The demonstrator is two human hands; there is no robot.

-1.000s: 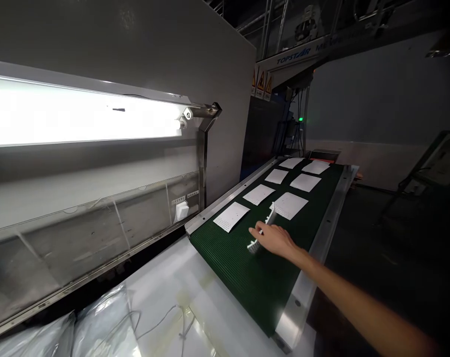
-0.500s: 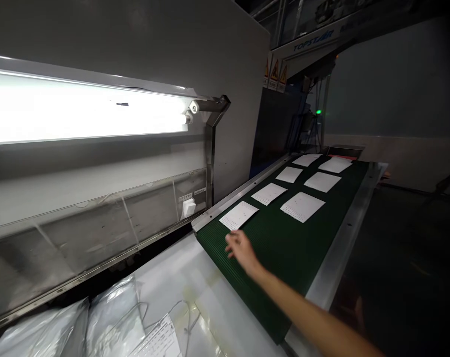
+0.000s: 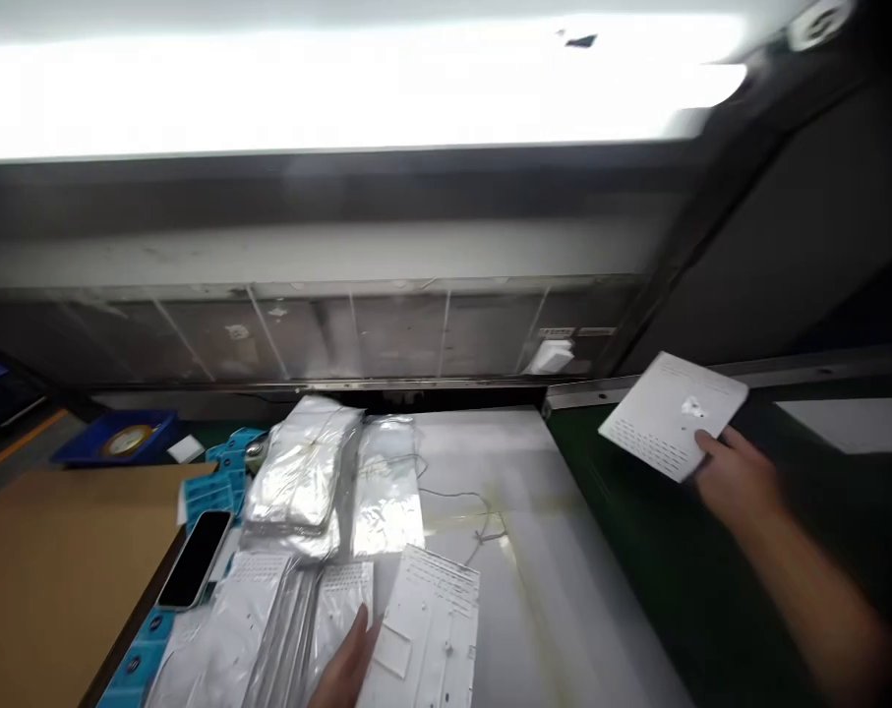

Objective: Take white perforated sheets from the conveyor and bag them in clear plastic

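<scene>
My right hand [image 3: 737, 477] pinches one corner of a white plastic panel [image 3: 671, 413] with rows of small slots, raised and tilted over the green conveyor belt [image 3: 629, 521]. Low in the middle, my left hand [image 3: 346, 664] grips the left edge of another white plastic panel [image 3: 427, 634], whose ribbed, slotted face shows. Part of that panel runs out of the bottom of the view. Just left of it lie bagged white panels [image 3: 231, 615] in clear plastic. A further white panel [image 3: 855, 421], blurred, rests on the belt at the right.
A stack of clear plastic bags [image 3: 305, 467] stands on the white tabletop [image 3: 519, 472], with loose string [image 3: 482, 521] nearby. Further left are a phone [image 3: 196, 560], brown cardboard [image 3: 69, 551] and a blue tray [image 3: 121, 438] holding a tape roll. A bright lamp [image 3: 342, 88] spans the top.
The view has swung left from the conveyor to the table. My right hand, empty before, now holds a panel above the belt. My left hand has come into view with another panel.
</scene>
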